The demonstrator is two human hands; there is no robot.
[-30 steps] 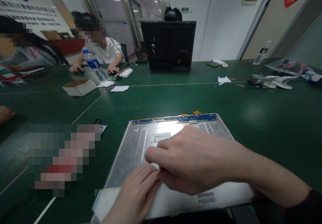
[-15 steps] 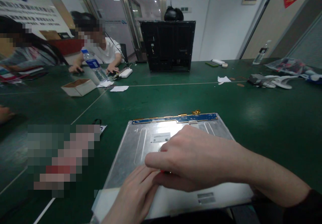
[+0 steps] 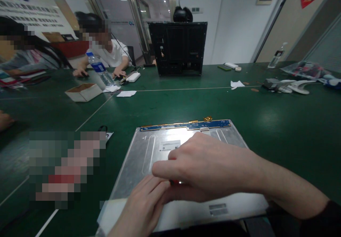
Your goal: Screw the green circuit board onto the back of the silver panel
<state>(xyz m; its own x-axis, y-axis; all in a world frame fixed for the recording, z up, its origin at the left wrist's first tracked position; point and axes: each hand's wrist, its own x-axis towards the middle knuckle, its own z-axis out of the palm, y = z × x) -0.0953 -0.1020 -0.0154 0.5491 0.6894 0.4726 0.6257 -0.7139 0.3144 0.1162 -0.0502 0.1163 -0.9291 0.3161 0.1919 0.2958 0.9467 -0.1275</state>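
Observation:
A silvery flat display panel [image 3: 128,162] lies back side up at the near edge of the table. Along its far edge runs a narrow blue circuit board [image 3: 183,125] with a gold-coloured bit [image 3: 207,118] sticking up. My right hand [image 3: 197,169] is closed over the middle of the panel, and a small red, shiny bit [image 3: 176,182] shows beneath its fingers; the rest of that thing is hidden. Against it from the left comes my left hand [image 3: 146,198], fingers bent together, fingertips hidden under the right hand. A label [image 3: 169,145] sits just beyond my hands.
Across the green table [image 3: 160,105] stands a black monitor housing [image 3: 181,48]. At left are an open cardboard box [image 3: 84,93], a water bottle [image 3: 99,70] and two seated people. Another person's hand [image 3: 5,120] rests at the far left. Grey-white parts [image 3: 287,86] lie at right.
My right hand's fingers have shifted very slightly to the left. The panel and my left hand stay nearly where they were.

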